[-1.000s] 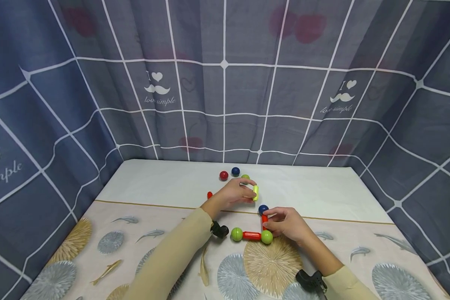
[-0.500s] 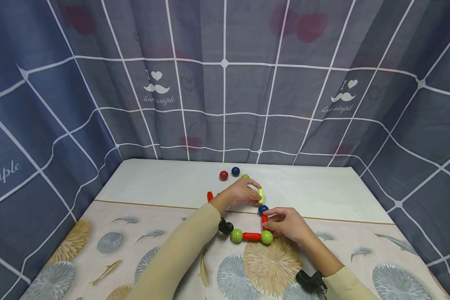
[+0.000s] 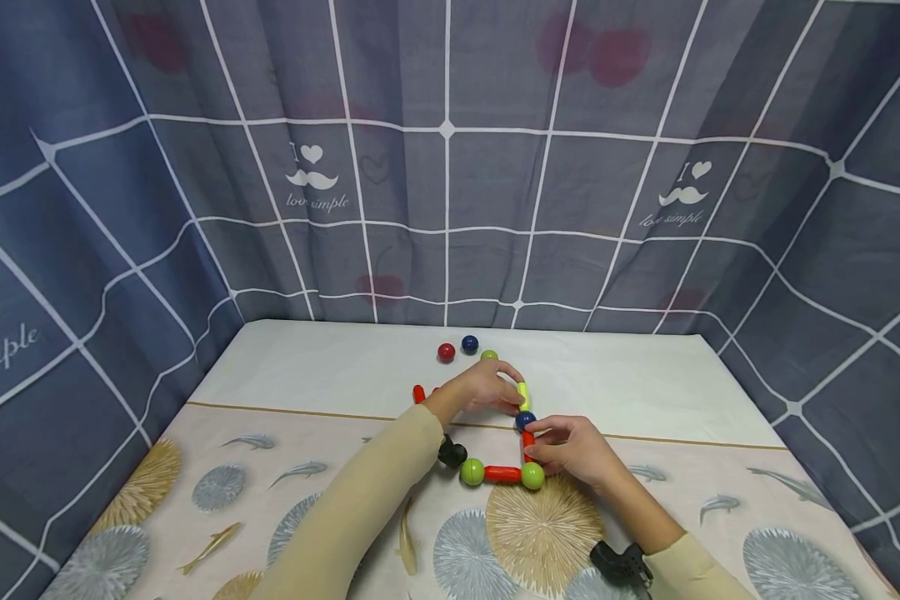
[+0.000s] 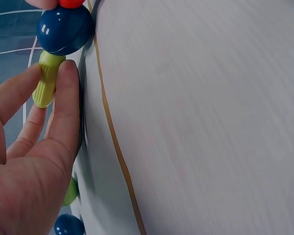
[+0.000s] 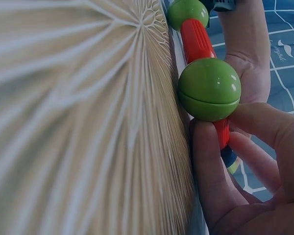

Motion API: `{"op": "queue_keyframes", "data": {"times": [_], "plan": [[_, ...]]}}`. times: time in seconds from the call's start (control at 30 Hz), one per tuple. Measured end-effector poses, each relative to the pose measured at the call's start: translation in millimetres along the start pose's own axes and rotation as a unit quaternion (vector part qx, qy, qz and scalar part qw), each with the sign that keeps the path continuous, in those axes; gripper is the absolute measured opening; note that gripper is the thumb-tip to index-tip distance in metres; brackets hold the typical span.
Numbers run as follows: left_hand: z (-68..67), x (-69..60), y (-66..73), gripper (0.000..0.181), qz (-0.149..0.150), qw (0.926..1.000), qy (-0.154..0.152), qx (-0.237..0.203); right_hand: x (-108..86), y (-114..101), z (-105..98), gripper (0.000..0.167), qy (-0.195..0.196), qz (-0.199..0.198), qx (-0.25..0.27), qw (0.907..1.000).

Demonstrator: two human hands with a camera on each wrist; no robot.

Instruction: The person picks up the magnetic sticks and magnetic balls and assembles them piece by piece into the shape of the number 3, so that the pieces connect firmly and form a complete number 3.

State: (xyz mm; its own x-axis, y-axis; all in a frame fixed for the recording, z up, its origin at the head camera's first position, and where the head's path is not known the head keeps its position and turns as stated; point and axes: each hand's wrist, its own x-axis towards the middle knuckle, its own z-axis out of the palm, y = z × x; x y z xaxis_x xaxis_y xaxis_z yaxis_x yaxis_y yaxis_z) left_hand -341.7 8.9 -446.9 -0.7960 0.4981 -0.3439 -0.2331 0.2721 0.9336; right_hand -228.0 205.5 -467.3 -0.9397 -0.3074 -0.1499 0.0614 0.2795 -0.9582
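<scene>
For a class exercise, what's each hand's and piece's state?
Left hand, pinching yellow rod
Right hand, pinching red rod
Yellow rod, touching blue ball
Nearest red rod, touching green balls
Far red ball, unattached
Far blue ball, unattached
Far green ball, partly hidden
Leftmost red rod, partly hidden

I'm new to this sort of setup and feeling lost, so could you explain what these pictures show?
There's no machine here, just a person's bare hands. The wide picture looks down from the head; the two close-ups come from the left and right wrists.

The left hand pinches a yellow rod, whose end meets a blue ball. The right hand holds an upper red rod, between that ball and a green ball. From there, a lower red rod leads to an end green ball.

Farther back on the table lie red, blue and green balls, the green one partly hidden.
</scene>
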Motion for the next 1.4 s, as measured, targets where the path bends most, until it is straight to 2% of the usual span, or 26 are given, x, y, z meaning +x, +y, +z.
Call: {"op": "queue_keyframes", "data": {"times": [0.43,0.7,0.83,1.1,1.23,1.4], "plan": [[2.5,-1.6,-2.0,0.03,0.008,0.9995,0.01,0.029,-0.2,0.2,0.5,0.046,0.006,-0.002,0.001,1.0],[-1.8,-9.5,-4.0,0.037,0.036,0.9982,0.0,0.048,-0.9,-0.4,1.8,0.046,0.014,0.001,0.0,0.9999],[-3.7,-14.7,-5.9,0.037,0.045,0.9951,0.023,0.084,-2.2,-2.0,2.3,0.044,0.02,0.002,-0.003,0.9998],[-5.9,-29.2,-3.7,0.036,0.046,0.9769,0.116,0.174,-2.7,-6.4,0.0,0.039,0.047,-0.004,-0.013,0.9988],[-12.7,-33.3,-4.1,0.035,0.069,0.9637,0.15,0.21,-1.0,-8.6,0.0,0.038,0.067,-0.006,-0.027,0.9974],[-28.5,-38.5,-3.0,0.034,0.104,0.9514,0.189,0.22,3.9,-10.2,0.2,0.041,0.089,-0.011,-0.047,0.9949]]}}
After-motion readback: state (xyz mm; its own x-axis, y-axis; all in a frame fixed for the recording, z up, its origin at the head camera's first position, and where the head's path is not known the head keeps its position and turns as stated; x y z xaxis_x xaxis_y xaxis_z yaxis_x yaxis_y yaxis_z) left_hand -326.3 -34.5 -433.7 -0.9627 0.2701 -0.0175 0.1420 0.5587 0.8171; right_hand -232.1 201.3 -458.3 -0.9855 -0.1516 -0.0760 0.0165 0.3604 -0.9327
